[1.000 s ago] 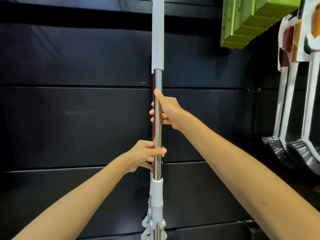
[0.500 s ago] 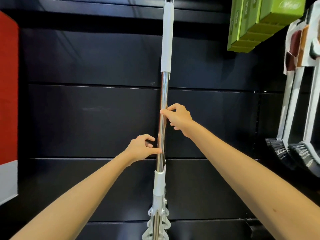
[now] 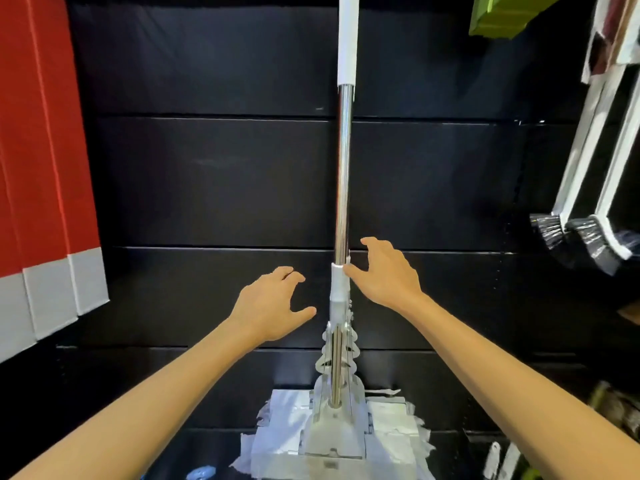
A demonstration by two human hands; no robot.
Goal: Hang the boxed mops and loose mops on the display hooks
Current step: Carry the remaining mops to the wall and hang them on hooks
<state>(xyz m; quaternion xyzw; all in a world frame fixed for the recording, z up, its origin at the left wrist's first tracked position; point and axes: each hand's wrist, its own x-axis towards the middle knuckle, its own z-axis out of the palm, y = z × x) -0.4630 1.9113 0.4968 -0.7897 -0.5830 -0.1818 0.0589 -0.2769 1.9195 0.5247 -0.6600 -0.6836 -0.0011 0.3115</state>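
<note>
A loose mop hangs upright against the black slat wall, with a steel pole, a white grip at the top and a white flat head at the bottom. Its top end runs out of the frame, so the hook is hidden. My left hand hovers open to the left of the pole, apart from it. My right hand is open on the right, fingertips just touching the white collar of the pole. Red and grey boxed mops hang at the far left.
Green boxes hang at the upper right. White-handled brooms with black bristles hang at the right edge. The black panel wall between the red boxes and the mop pole is bare.
Both hands have let go of the mop pole and dropped lower with fingers spread. The view has tilted down, showing the mop head and the red boxes at left.
</note>
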